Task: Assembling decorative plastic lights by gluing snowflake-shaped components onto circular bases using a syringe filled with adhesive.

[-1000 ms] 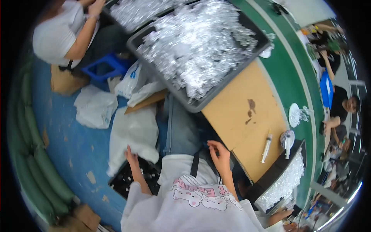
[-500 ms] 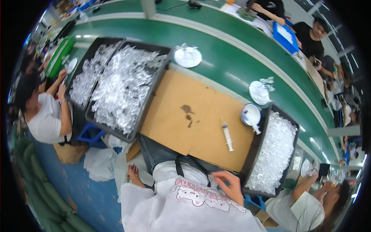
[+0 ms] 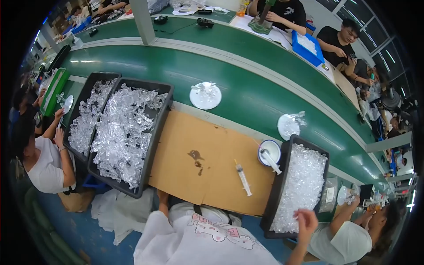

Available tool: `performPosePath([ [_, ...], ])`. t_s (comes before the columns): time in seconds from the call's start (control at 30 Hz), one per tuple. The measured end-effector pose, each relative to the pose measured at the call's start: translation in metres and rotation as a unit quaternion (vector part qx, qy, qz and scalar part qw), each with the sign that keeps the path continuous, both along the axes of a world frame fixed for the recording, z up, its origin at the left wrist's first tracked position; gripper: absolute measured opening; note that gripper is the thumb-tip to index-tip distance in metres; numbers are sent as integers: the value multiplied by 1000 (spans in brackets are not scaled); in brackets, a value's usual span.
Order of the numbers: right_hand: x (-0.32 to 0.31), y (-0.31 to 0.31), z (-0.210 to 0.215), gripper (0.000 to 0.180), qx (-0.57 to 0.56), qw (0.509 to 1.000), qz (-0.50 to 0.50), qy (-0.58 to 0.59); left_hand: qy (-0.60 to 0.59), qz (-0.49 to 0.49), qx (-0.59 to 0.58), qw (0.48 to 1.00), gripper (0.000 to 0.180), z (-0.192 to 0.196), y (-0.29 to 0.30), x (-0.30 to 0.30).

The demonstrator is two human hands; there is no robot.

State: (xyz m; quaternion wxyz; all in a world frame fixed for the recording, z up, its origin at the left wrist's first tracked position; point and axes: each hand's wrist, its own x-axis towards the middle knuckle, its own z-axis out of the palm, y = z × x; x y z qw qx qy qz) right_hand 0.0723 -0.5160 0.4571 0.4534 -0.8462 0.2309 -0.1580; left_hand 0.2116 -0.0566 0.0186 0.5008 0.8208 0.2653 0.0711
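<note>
My right hand (image 3: 306, 220) is over the near end of the black bin (image 3: 264, 219) on the right. Its fingers curl in and down towards the small clear plastic pieces (image 3: 302, 179) filling that bin; whatever is in them is too small to make out. By the near left corner of the brown cardboard sheet (image 3: 221, 161), my left hand (image 3: 162, 197) hangs low, its fingers hidden by the sheet's edge. On the cardboard lie a syringe (image 3: 243, 180) and dark stains. A white tub (image 3: 269, 153) with a second syringe (image 3: 271, 162) leaning in it stands beside the right bin.
Two black bins (image 3: 143, 185) heaped with larger clear plastic parts stand at the left. White discs (image 3: 205, 96) bearing clear parts rest on the green conveyor (image 3: 247, 101). Co-workers sit to the left (image 3: 48, 161), to the right (image 3: 349, 238) and across the line.
My right hand has moved from in front of my shirt out to the right, over the bin. My left hand has moved up to the cardboard's edge. The whole view has shifted.
</note>
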Motion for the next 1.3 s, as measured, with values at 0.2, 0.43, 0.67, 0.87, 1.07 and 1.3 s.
performPosePath([
  [0.2,216,8,34,34,-294,929,220,47,-61,-121,123,983,30,-20,11,13],
  [0.43,427,86,-50,57,-313,888,322,101,-51,-111,-25,992,31,-72,56,-14],
  [0.67,451,81,-56,27,-415,822,328,211,60,-117,-123,984,32,-98,45,54],
  [0.87,424,66,-28,30,-262,896,299,197,151,-115,-160,969,32,-71,41,26],
  [1.07,377,106,-11,32,-68,964,239,96,210,-124,-149,958,33,-56,67,5],
  [1.3,382,164,-70,39,-19,976,148,156,201,-208,-175,941,28,37,107,-14],
])
